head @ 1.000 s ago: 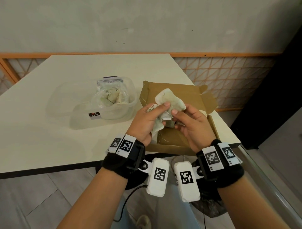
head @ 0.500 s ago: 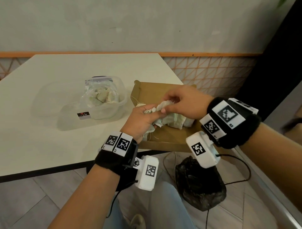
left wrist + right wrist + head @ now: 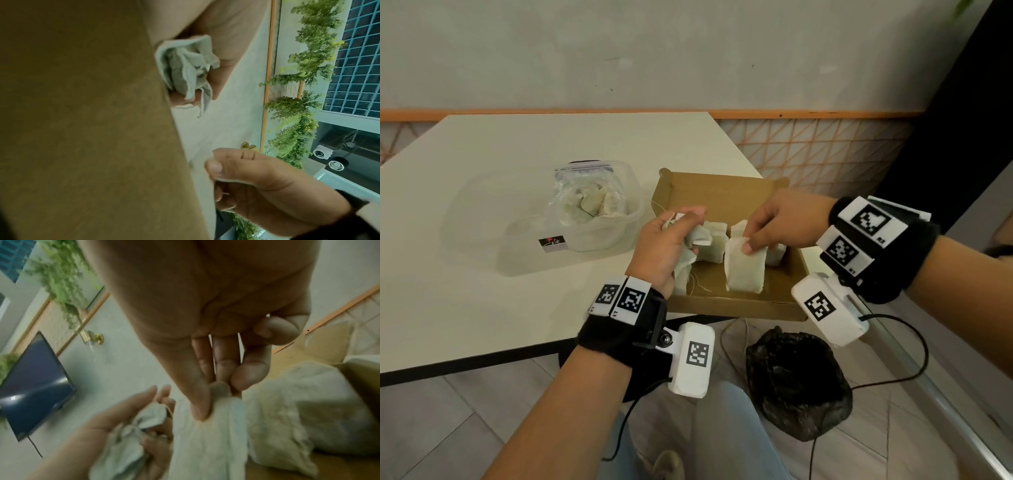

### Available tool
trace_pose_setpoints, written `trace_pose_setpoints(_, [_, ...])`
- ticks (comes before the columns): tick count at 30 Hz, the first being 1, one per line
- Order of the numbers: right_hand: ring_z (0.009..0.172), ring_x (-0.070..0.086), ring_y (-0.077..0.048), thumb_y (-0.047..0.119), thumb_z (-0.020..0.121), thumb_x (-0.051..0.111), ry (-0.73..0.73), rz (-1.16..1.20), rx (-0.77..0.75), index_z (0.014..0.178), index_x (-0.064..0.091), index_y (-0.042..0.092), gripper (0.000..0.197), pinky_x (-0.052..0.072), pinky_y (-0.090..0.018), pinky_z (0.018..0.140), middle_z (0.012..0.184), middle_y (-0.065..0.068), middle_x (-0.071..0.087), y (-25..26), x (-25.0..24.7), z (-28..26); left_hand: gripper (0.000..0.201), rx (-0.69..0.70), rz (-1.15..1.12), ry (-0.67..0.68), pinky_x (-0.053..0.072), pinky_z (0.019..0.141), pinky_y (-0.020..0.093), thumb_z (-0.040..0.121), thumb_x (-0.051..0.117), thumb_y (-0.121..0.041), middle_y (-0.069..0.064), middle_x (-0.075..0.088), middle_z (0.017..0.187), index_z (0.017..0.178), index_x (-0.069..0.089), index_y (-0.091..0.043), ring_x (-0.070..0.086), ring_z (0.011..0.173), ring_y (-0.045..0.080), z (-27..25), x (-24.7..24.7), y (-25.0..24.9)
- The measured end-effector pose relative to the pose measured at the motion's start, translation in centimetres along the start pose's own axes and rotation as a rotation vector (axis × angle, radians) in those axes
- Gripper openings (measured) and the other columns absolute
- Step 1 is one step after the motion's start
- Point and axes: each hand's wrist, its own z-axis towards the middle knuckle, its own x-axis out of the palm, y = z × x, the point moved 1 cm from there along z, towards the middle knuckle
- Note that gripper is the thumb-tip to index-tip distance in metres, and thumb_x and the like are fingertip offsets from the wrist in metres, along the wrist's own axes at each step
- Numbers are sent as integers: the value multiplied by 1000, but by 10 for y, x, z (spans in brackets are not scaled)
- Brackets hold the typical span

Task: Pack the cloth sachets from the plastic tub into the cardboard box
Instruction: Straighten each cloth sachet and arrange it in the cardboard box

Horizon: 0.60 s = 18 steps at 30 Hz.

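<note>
An open cardboard box (image 3: 722, 192) lies at the table's near right corner. My right hand (image 3: 763, 229) pinches the top edge of a pale cloth sachet (image 3: 743, 270) that stands upright in the box; the pinch shows in the right wrist view (image 3: 218, 394). More sachets (image 3: 714, 241) stand behind it. My left hand (image 3: 671, 240) grips a crumpled bunch of sachets (image 3: 693, 250) over the box's left side, seen also in the left wrist view (image 3: 185, 68). The clear plastic tub (image 3: 599, 236), left of the box, holds a bag of sachets (image 3: 589, 202).
A clear lid (image 3: 482, 212) lies left of the tub on the white table (image 3: 482, 291). A black bag (image 3: 796, 380) and cables sit on the floor below the table's edge. A wall runs behind the table.
My right hand has drawn one sachet away from the bunch in my left hand and stood it upright in the box. My left hand stayed over the box's left side.
</note>
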Motion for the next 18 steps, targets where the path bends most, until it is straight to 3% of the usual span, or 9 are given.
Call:
trace_pose_setpoints(7, [77,54,-11,22,78,74,-70,-51,69,91,72,13,16,44,-20,67,80,3,63,-14,13,17,4,6,22,5,44,47,18,87,64,-13,-3,65,72,84,67,-13,57,60,8,-1,0,-1])
trace_pose_setpoints(12, [53,53,-8,14,79,72,-69,83,111,88,70,10,9,46,-18,54,62,1,61,-16,11,24,7,8,38,3,45,50,18,88,64,-13,-6,67,74,82,68,-16,60,65,7,-1,1,-1])
trace_pose_setpoints(15, [56,55,-12,12,81,70,-64,143,128,86,69,6,9,52,-26,63,62,-4,61,-18,11,28,7,11,38,9,46,51,18,88,63,-13,-6,67,74,84,68,-16,60,65,6,-1,1,-1])
trace_pose_setpoints(18, [57,53,-16,12,83,67,-43,204,120,88,67,3,11,50,-31,62,61,-6,60,-18,11,31,7,19,56,20,46,53,19,88,63,-14,-8,66,72,85,68,-16,60,66,5,-2,0,0])
